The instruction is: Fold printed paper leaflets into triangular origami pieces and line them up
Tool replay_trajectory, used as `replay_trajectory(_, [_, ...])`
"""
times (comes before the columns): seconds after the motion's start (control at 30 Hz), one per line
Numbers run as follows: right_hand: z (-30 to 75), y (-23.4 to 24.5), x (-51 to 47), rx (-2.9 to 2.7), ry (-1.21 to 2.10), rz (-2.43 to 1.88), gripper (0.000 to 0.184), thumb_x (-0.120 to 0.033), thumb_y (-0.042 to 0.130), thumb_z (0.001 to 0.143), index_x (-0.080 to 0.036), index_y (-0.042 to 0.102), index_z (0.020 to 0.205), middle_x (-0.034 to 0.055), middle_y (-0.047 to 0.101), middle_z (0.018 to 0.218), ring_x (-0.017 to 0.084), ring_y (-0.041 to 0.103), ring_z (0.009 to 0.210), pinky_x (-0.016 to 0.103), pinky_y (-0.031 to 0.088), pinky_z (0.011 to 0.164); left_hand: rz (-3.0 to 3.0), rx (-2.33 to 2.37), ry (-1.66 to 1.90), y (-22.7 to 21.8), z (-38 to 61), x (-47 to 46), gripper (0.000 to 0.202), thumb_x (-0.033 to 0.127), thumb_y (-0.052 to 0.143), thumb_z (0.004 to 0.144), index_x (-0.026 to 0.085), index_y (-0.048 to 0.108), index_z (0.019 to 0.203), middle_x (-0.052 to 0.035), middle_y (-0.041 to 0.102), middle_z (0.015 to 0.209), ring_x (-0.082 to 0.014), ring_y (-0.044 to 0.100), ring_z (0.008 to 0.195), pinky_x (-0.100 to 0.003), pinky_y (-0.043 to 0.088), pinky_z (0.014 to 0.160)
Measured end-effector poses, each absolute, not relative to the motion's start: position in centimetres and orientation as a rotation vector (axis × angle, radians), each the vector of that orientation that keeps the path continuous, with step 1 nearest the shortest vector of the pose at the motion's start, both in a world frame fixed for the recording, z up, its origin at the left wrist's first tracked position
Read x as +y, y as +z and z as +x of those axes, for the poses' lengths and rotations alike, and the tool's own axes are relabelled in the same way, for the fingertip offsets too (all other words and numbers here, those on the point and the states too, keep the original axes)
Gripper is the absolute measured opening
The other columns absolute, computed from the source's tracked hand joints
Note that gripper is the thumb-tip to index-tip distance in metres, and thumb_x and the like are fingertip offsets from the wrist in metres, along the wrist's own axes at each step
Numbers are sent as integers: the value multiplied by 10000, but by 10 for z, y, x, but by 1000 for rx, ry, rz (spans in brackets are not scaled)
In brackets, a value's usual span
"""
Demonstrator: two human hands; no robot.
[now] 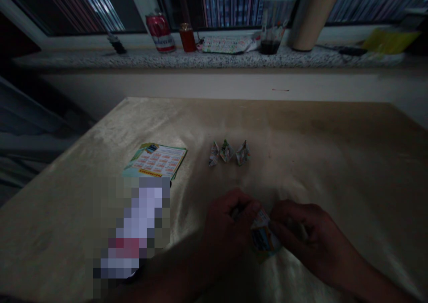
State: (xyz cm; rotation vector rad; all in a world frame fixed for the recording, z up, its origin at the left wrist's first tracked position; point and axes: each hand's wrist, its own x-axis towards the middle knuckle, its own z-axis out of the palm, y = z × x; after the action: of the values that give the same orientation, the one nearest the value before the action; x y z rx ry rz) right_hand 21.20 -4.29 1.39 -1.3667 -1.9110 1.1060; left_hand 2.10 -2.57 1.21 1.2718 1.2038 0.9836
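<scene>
Between my two hands is a small folded paper (264,238) with printed text and a dark picture on it. My left hand (234,216) pinches its left side, thumb on top. At its right edge, my right hand (307,236) is closed with finger and thumb on the paper. Beyond the hands stand three small folded paper pieces: a left one (214,153), a middle one (226,151) and a right one (243,153). To the left lies a stack of printed sheets (160,159) with a grid of text.
A blurred-out, bright oblong object (133,227) lies left of my forearm on the table (317,138). Along the windowsill (133,61) are a red can (161,33), a small red jar (187,38), a printed packet (227,45), a lidded cup (272,22) and a tall cylinder (314,15).
</scene>
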Motion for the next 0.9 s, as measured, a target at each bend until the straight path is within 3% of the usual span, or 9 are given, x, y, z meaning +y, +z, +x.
replay_trajectory(0.27, [217,16,-41,-1910,1139,-1379,244,-340,601,983,-221,677,784,-21,613,658,129,553,594,245,422,530,1240,1217,993,11,21,-24,221,306,656,897,171,656,722,19,590,630,-112,535,583,-213,439,539])
replay_trajectory(0.5, [219,15,-39,-1713,1224,-1393,306,-427,530,1021,-214,677,857,24,698,763,146,637,659,228,500,541,1272,1202,965,10,17,-23,238,357,632,904,177,666,753,3,620,655,-129,553,594,-236,455,551])
replay_trajectory(0.9, [223,20,-34,-1682,1058,-1351,222,-313,646,938,-218,721,752,5,721,657,133,669,574,200,520,518,1697,1175,910,9,8,-21,175,263,653,875,172,664,726,10,633,682,-128,583,646,-250,439,638])
